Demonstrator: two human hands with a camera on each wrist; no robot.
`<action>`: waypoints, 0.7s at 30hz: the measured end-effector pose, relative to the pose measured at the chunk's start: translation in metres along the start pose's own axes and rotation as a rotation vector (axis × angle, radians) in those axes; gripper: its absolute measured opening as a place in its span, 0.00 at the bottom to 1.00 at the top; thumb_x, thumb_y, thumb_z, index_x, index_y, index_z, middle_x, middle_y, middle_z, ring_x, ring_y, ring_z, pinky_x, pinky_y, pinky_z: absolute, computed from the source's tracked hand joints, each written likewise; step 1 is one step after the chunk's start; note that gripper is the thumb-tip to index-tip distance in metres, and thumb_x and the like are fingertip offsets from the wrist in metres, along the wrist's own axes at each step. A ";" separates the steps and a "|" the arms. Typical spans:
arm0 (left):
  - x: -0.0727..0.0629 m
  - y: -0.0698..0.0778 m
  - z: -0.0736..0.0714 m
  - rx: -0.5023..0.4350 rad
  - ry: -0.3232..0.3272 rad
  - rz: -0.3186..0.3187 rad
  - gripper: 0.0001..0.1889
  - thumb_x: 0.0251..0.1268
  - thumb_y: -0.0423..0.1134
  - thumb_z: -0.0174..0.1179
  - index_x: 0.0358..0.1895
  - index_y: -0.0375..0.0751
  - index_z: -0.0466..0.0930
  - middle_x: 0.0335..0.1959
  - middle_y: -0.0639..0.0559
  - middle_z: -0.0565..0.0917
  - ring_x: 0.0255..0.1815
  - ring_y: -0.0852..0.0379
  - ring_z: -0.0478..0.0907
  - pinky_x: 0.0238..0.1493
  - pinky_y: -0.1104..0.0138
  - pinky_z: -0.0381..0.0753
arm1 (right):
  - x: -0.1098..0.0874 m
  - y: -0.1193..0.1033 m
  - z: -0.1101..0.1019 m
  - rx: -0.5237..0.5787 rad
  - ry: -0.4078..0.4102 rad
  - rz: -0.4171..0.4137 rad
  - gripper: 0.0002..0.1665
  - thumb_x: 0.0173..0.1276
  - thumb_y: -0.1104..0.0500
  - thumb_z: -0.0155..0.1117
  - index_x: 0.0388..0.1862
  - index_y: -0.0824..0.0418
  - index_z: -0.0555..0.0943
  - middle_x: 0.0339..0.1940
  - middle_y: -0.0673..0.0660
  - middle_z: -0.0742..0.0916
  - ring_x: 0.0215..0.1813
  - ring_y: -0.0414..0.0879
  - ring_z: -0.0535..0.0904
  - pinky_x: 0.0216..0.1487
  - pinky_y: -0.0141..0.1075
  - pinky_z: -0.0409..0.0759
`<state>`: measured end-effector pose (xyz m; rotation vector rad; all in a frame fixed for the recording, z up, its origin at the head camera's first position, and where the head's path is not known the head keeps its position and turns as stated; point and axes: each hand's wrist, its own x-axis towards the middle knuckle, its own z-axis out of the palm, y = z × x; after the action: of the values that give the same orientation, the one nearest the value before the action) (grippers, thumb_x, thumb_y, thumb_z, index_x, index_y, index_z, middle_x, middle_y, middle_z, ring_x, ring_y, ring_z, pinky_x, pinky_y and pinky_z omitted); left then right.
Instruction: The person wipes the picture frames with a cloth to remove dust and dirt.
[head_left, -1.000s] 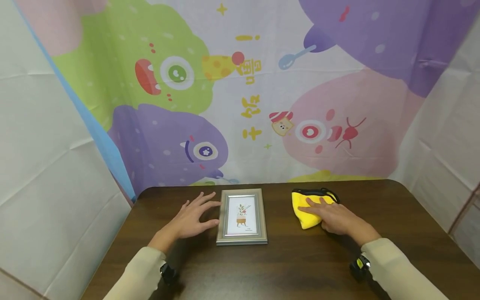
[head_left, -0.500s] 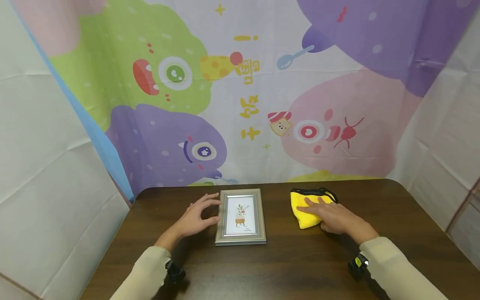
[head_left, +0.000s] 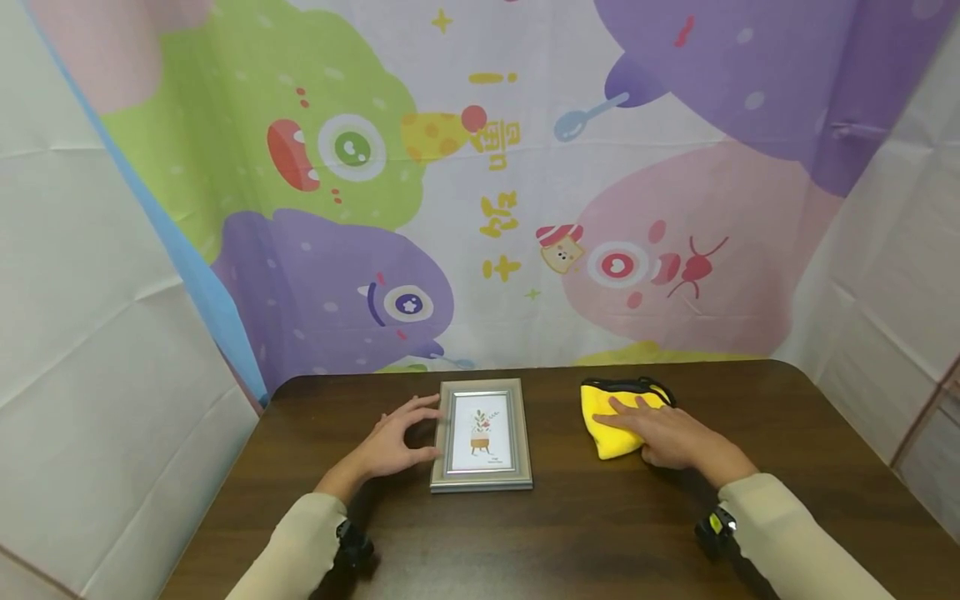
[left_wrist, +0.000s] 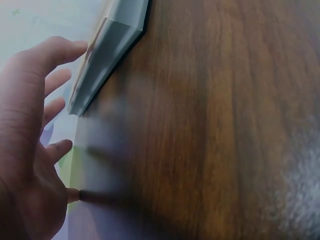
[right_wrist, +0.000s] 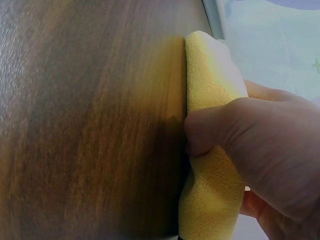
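Note:
A silver-grey picture frame (head_left: 482, 482) lies face up on the dark wooden table, with a print of a potted plant inside. My left hand (head_left: 393, 442) is beside its left edge, thumb and fingers spread apart and loosely bent. Their tips come right up to the frame's border; in the left wrist view the thumb tip overlaps the frame's side (left_wrist: 107, 55). To the right, a folded yellow fleecy cloth (head_left: 609, 437) with a black edge and cord rests on the table. My right hand (head_left: 671, 433) holds it, fingers across the top and thumb (right_wrist: 205, 131) pressed into its near side.
The brown tabletop (head_left: 525, 550) has rounded far corners. Behind it hangs a cartoon-printed curtain (head_left: 517, 325), with pale sheets (head_left: 112, 333) at both sides. Dark wrist cameras (head_left: 352, 546) hang under both sleeves.
My left hand has shifted slightly right, and its fingers have bent and drawn in at the picture frame's left edge. The right hand and the yellow cloth keep their place.

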<state>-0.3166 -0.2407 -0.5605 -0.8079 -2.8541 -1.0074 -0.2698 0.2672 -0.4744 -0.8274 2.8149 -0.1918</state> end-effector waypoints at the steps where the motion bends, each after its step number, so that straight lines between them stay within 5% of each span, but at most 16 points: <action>1: -0.001 0.002 -0.001 0.009 0.001 0.018 0.30 0.69 0.62 0.76 0.73 0.67 0.84 0.89 0.55 0.72 0.93 0.26 0.59 0.70 0.05 0.49 | 0.000 0.000 0.000 0.009 -0.002 0.004 0.51 0.68 0.74 0.71 0.87 0.49 0.73 0.91 0.66 0.71 0.85 0.82 0.70 0.70 0.79 0.80; 8: -0.009 0.041 -0.020 -0.039 -0.040 0.043 0.29 0.69 0.59 0.75 0.70 0.56 0.87 0.87 0.48 0.75 0.88 0.19 0.65 0.69 0.03 0.43 | -0.001 0.001 0.000 -0.003 0.005 -0.005 0.50 0.68 0.73 0.72 0.87 0.49 0.74 0.91 0.66 0.72 0.84 0.83 0.71 0.69 0.80 0.80; 14: -0.001 0.009 -0.008 0.039 -0.041 0.050 0.29 0.68 0.64 0.75 0.70 0.64 0.86 0.87 0.55 0.75 0.86 0.28 0.72 0.68 0.04 0.48 | 0.000 0.001 0.001 -0.011 0.026 -0.018 0.48 0.69 0.71 0.73 0.87 0.48 0.74 0.90 0.66 0.73 0.83 0.82 0.73 0.67 0.78 0.82; 21: -0.007 0.055 -0.030 -0.011 -0.155 -0.059 0.31 0.73 0.52 0.74 0.75 0.49 0.83 0.91 0.42 0.69 0.91 0.26 0.63 0.78 0.09 0.41 | 0.003 0.001 0.005 -0.048 0.113 -0.039 0.42 0.70 0.71 0.73 0.81 0.49 0.81 0.85 0.65 0.80 0.76 0.81 0.81 0.59 0.72 0.89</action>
<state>-0.2890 -0.2254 -0.5057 -0.8429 -3.0222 -1.0101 -0.2715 0.2658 -0.4800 -0.9101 2.9204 -0.1824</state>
